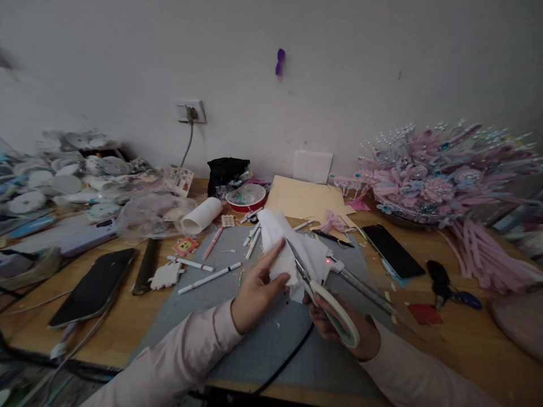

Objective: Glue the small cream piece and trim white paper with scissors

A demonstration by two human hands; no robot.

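Note:
My right hand (339, 325) is closed round the pale handles of a pair of scissors (311, 285), whose metal blades reach forward into a sheet of white paper (307, 243). The paper is creased and lifted off the grey cutting mat (203, 328). With thumb and fingers, my left hand (258, 285) grips the paper's near left edge, close to the blades. Just beyond my right hand lies a clear stick-like tool (360, 285) with a white head and a small red light.
Several white markers (210, 278) are scattered left of the paper. A black phone (93, 285) lies at left, another phone (394, 251) at right. Behind stand a cream card sheet (297, 198), a white roll (202, 216) and a red-rimmed dish (246, 198). A beaded pink bouquet (428, 181) fills the right.

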